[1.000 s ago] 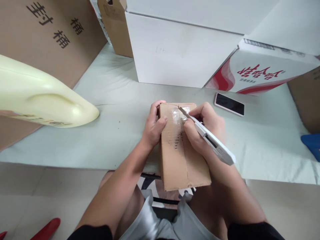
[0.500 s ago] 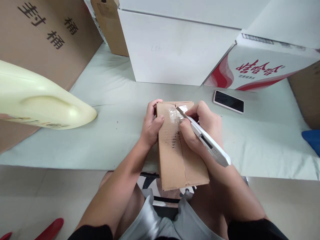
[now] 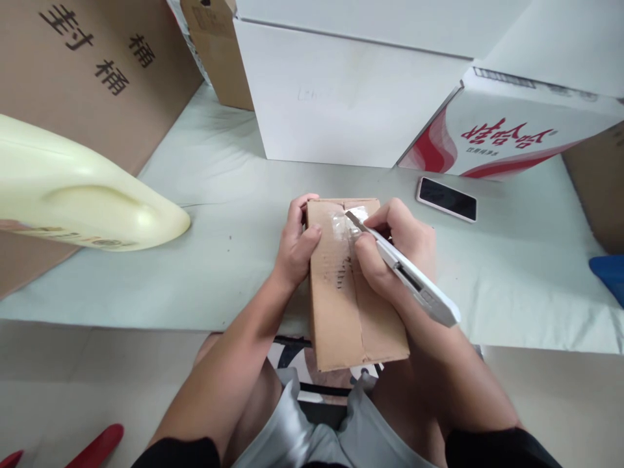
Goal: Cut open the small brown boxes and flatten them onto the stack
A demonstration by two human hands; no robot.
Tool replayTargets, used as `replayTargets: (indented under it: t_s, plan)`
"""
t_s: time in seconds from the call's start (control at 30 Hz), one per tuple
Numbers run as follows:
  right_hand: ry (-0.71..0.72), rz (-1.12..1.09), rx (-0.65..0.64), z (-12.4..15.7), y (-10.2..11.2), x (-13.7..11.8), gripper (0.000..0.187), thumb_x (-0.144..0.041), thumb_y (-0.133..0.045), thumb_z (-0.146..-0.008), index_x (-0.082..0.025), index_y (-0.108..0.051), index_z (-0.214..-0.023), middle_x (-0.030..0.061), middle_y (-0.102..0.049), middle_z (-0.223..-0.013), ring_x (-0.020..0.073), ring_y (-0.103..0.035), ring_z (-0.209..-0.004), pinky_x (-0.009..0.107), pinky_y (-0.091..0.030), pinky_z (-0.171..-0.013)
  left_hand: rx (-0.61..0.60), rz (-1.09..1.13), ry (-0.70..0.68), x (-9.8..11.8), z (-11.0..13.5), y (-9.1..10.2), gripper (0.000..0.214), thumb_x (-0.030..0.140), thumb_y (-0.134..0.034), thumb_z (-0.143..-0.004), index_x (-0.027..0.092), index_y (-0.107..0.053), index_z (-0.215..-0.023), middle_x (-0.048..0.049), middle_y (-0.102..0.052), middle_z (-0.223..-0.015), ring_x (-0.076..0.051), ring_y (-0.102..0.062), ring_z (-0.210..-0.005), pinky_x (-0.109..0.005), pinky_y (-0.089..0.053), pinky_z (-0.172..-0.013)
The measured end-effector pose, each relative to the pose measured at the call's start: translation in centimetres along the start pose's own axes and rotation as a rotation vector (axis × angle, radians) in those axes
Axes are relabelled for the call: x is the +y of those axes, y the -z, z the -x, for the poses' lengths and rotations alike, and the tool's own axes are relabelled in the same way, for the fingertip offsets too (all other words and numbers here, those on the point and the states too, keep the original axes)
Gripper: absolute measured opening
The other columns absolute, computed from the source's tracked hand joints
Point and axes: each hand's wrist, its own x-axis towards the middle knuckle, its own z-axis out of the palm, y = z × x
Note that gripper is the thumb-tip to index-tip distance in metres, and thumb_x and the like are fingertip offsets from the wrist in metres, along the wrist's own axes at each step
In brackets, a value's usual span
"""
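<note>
Clasping carton (image 3: 336,325) by left side: left grip (image 3: 298,240); right grip (image 3: 407,239), over carton, holding cutter (image 3: 422,286).

Soft, bright light spreads across the pale counter (image 3: 234,279), glinting off clear tape (image 3: 340,226) and a glossy yellow object (image 3: 97,188); shadow darkens the thighs (image 3: 407,413), while wide-angle distortion stretches the left-hand carton (image 3: 151,107).

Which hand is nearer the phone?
Right. The right hand, holding the white utility knife, is just below-left of the phone in view; the left hand is farther left, gripping the cardboard box.
</note>
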Motion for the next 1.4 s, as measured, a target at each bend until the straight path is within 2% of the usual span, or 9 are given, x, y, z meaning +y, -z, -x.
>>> replayTargets:
  t_s: [0.17, 0.37, 0.6, 0.77, 0.93, 1.07, 1.27, 1.4]
  plan:
    - [-0.010, 0.018, -0.002, 0.03, 0.00, 0.10, 0.013, -0.023, -0.057, -0.078, -0.026, -0.044, -0.079, -0.0076, -0.051, -0.060, 0.0120, -0.042, -0.053, 0.027, -0.033, -0.055, 0.017, 0.003, 0.020, -0.17, 0.01, -0.13, 0.069, 0.078, -0.063, -0.086, 0.028, -0.053, -0.134, -0.0075, -0.067, -0.117, -0.027, -0.064, -0.102, -0.043, -0.057, -0.090]
    - [0.007, 0.017, -0.002, -0.12, 0.08, 0.03, 0.013, -0.023, -0.056, -0.077, -0.026, -0.043, -0.079, -0.0081, -0.048, -0.060, 0.0110, -0.039, -0.052, 0.026, -0.033, -0.054, 0.022, 0.030, 0.018, -0.09, 0.00, -0.15, 0.067, 0.075, -0.065, -0.086, 0.027, -0.055, -0.131, -0.0072, -0.067, -0.119, -0.026, -0.064, -0.105, -0.043, -0.055, -0.094]
    - [-0.012, 0.080, -0.037, -0.44, -0.03, -0.22, 0.012, -0.028, -0.053, -0.078, -0.026, -0.041, -0.079, -0.0067, -0.050, -0.060, 0.0120, -0.042, -0.053, 0.026, -0.034, -0.055, 0.015, 0.065, -0.012, -0.05, -0.01, -0.17, 0.065, 0.074, -0.068, -0.087, 0.026, -0.056, -0.131, -0.0059, -0.066, -0.110, -0.025, -0.063, -0.096, -0.039, -0.055, -0.085]
    - [-0.045, 0.098, -0.064, -0.56, -0.08, -0.24, 0.011, -0.029, -0.054, -0.079, -0.026, -0.043, -0.079, -0.0059, -0.054, -0.062, 0.0126, -0.044, -0.054, 0.027, -0.035, -0.057, 0.017, 0.083, -0.018, -0.16, 0.04, -0.05, 0.065, 0.075, -0.069, -0.087, 0.027, -0.058, -0.130, -0.0059, -0.065, -0.113, -0.025, -0.063, -0.100, -0.040, -0.054, -0.089]
    - [-0.044, 0.083, -0.043, -0.43, -0.08, -0.27, 0.011, -0.026, -0.053, -0.077, -0.026, -0.042, -0.079, -0.0066, -0.051, -0.061, 0.0123, -0.043, -0.054, 0.027, -0.035, -0.058, 0.021, 0.054, -0.014, -0.20, 0.01, -0.15, 0.064, 0.073, -0.067, -0.088, 0.027, -0.056, -0.131, -0.0055, -0.066, -0.111, -0.024, -0.063, -0.095, -0.039, -0.056, -0.084]
    - [-0.035, 0.070, -0.033, -0.35, 0.01, -0.19, 0.014, -0.026, -0.054, -0.074, -0.026, -0.040, -0.077, -0.0073, -0.047, -0.059, 0.0120, -0.039, -0.052, 0.026, -0.033, -0.056, 0.022, 0.033, -0.012, -0.24, 0.04, -0.14, 0.066, 0.074, -0.066, -0.088, 0.026, -0.056, -0.132, -0.0064, -0.067, -0.115, -0.025, -0.064, -0.099, -0.040, -0.057, -0.087]
    - [-0.059, 0.095, -0.077, -0.56, -0.06, -0.33, 0.013, -0.029, -0.054, -0.077, -0.026, -0.041, -0.078, -0.0059, -0.052, -0.061, 0.0128, -0.044, -0.054, 0.028, -0.036, -0.058, -0.015, 0.003, -0.003, -0.04, 0.14, 0.03, 0.063, 0.072, -0.063, -0.091, 0.027, -0.053, -0.135, -0.0061, -0.064, -0.113, -0.025, -0.062, -0.099, -0.039, -0.056, -0.087]
    - [-0.077, 0.083, -0.100, -0.74, -0.05, -0.41, 0.012, -0.029, -0.054, -0.076, -0.026, -0.042, -0.077, -0.0058, -0.053, -0.060, 0.0130, -0.043, -0.053, 0.028, -0.035, -0.058, 0.005, 0.043, 0.001, 0.09, 0.11, -0.06, 0.064, 0.072, -0.066, -0.089, 0.027, -0.054, -0.133, -0.0057, -0.064, -0.109, -0.025, -0.062, -0.097, -0.040, -0.055, -0.088]
